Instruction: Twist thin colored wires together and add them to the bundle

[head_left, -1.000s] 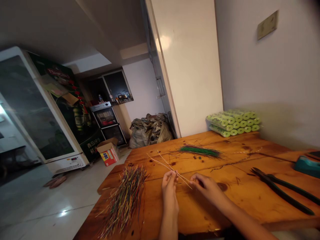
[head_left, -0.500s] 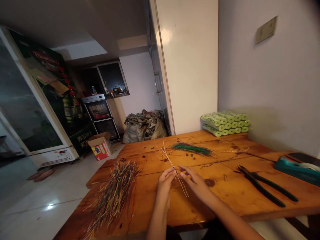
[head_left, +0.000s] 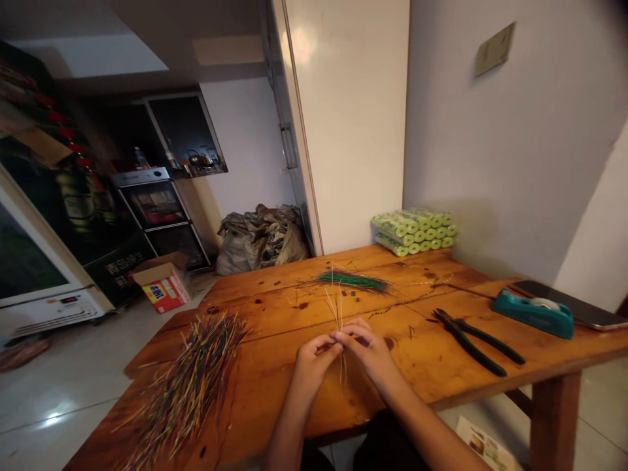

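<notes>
A few thin, pale wires point(head_left: 338, 311) stand roughly upright over the wooden table point(head_left: 275, 366), fanning out above and below the fingers. My left hand point(head_left: 316, 353) pinches them from the left. From the right, my right hand point(head_left: 362, 340) closes on the same wires, its thumb and fingertips meeting those of the left. Left of my hands lies a large loose pile of multicoloured wires point(head_left: 196, 386). Beyond them, toward the table's far side, is a bundle of green wires point(head_left: 350, 281).
Dark-handled pliers point(head_left: 478, 340), a teal tape dispenser point(head_left: 532, 313) and a flat dark device point(head_left: 579, 305) lie on the right. Packed green rolls point(head_left: 415, 231) sit at the far edge. A thin twisted strand point(head_left: 407, 303) lies behind the pliers. A carton point(head_left: 164, 288) stands on the floor.
The view has turned right. My right hand, earlier spread beside the wires, has closed on them against my left. The wires have swung from a slant to nearly upright.
</notes>
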`<action>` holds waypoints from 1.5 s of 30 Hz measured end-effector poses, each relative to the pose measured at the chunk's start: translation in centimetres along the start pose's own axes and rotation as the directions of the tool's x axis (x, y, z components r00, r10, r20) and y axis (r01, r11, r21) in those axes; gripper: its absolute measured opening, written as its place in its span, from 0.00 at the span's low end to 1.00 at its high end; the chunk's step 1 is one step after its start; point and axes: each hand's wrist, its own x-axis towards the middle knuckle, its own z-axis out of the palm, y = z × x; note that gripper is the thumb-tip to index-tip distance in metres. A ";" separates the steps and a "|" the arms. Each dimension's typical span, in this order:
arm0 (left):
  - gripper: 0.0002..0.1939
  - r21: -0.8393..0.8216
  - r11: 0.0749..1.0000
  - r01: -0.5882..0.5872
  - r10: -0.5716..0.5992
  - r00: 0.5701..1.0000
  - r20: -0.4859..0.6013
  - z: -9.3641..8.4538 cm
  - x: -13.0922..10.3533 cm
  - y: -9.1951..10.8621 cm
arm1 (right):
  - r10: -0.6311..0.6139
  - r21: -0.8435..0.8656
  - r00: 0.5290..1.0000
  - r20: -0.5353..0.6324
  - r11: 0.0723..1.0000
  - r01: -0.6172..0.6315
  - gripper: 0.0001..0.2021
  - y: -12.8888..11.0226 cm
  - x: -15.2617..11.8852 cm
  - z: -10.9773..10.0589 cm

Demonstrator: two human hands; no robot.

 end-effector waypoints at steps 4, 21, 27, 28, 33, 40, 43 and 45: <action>0.08 0.027 0.999 -0.030 0.031 0.999 -0.012 0.1 0.0 0.0 | 0.014 0.004 1.000 0.004 1.000 -0.014 0.14 -0.2 0.2 0.1; 0.13 -0.018 1.000 -0.018 0.016 0.995 -0.094 -0.8 -0.5 0.4 | 0.074 -0.030 0.985 0.154 0.997 -0.070 0.12 0.6 -0.2 0.3; 0.08 0.080 0.992 -0.095 0.105 0.985 -0.138 -1.3 -0.2 0.1 | 0.067 -0.126 0.978 0.198 0.991 -0.042 0.11 0.0 -0.4 0.4; 0.07 0.089 0.990 -0.111 0.126 0.975 -0.182 -1.3 -0.1 0.0 | 0.079 -0.113 0.977 0.199 0.992 -0.057 0.11 0.0 -0.4 0.4; 0.10 -0.068 0.989 -0.128 0.089 0.907 -0.411 -1.5 0.1 -0.3 | 0.170 -0.020 0.960 0.222 0.985 -0.170 0.13 0.6 -0.3 -0.1; 0.10 -0.129 0.992 -0.002 -0.016 0.989 -0.144 -0.8 -0.2 0.2 | 0.242 0.193 0.914 0.325 0.929 -0.315 0.13 0.3 -0.2 -0.1; 0.10 -0.129 0.990 -0.056 0.030 0.981 -0.194 -0.9 0.0 0.0 | 0.250 0.126 0.909 0.334 0.944 -0.306 0.14 0.9 -0.4 -0.8; 0.11 -0.168 0.981 -0.100 0.054 0.965 -0.256 -1.2 0.2 -0.2 | 0.207 -0.061 0.957 0.201 0.978 -0.198 0.15 2.6 -0.7 -2.9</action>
